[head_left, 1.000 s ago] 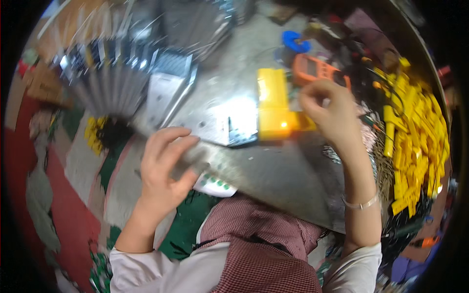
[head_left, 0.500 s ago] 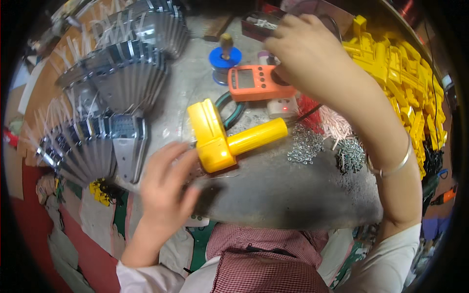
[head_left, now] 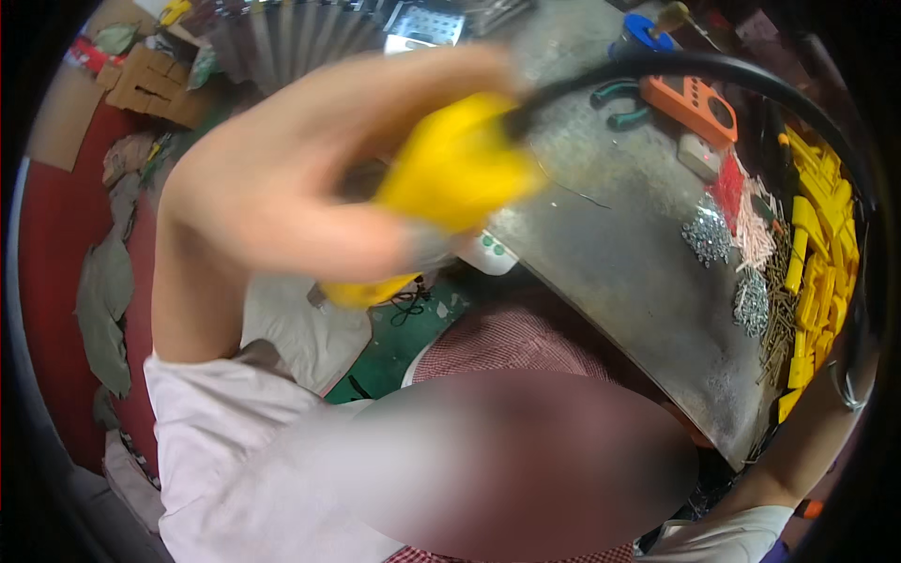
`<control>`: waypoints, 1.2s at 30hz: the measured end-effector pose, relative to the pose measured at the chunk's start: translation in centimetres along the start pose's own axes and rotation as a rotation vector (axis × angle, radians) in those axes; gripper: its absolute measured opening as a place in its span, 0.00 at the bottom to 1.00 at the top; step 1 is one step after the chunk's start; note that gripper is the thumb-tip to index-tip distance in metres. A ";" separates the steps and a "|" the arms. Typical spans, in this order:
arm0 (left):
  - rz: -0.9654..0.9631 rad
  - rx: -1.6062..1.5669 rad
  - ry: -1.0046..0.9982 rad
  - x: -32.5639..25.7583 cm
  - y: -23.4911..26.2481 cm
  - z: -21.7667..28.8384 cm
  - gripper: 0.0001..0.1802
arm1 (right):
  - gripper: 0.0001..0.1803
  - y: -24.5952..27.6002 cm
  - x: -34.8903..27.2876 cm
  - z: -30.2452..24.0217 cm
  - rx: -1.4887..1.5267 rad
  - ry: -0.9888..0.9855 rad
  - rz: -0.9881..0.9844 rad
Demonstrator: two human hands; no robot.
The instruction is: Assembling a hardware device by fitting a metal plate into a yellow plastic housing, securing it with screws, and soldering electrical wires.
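Note:
My left hand (head_left: 282, 197) is raised close to the camera, its fingers wrapped round a yellow plastic tool housing (head_left: 460, 164). Motion blurs both. A thick black cable (head_left: 723, 66) comes out of the housing's far end and arcs over the table to the right rim. Below the fingers shows another yellow part (head_left: 371, 291), perhaps the same housing's handle. My right forearm, with a metal bangle (head_left: 849, 389), reaches up along the right edge; the hand beyond it is lost in the dark rim.
On the metal table (head_left: 601, 253) lie an orange meter (head_left: 690, 108), pliers (head_left: 619, 103), a blue spool (head_left: 643, 36), small screws (head_left: 706, 230), pink sleeves (head_left: 754, 225) and a pile of yellow housings (head_left: 821, 253). Metal plates (head_left: 291, 42) stand at the far left.
The yellow housing has left the table and is now up in my left hand, which was beside it. My right hand has gone from the table's far side to the right rim. The view has swung left.

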State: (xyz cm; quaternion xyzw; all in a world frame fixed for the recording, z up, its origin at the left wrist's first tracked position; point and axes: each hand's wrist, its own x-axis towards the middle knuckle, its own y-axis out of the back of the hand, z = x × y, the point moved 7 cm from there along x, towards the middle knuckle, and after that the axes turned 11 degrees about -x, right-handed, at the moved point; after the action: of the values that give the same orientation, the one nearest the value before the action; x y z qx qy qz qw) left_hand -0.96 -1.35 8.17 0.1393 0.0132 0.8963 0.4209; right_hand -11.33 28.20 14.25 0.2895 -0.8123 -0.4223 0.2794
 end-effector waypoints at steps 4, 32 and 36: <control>0.404 -0.158 0.484 -14.7 2.4 -4.4 0.40 | 0.15 -9.3 1.6 -7.0 0.027 -0.124 -0.096; 0.785 1.300 0.047 -3.6 5.7 -6.2 0.14 | 0.11 -13.2 -4.7 -23.6 -0.103 0.293 0.139; 0.828 1.351 0.298 -2.3 8.6 -8.7 0.16 | 0.07 -12.7 -7.6 -22.2 -0.238 0.050 0.473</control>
State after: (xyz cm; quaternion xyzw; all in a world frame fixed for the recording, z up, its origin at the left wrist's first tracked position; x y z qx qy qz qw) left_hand -8.31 -7.83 0.47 0.2362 0.5555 0.7871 -0.1267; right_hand 12.28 15.93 12.66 0.0670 -0.7949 -0.4302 0.4226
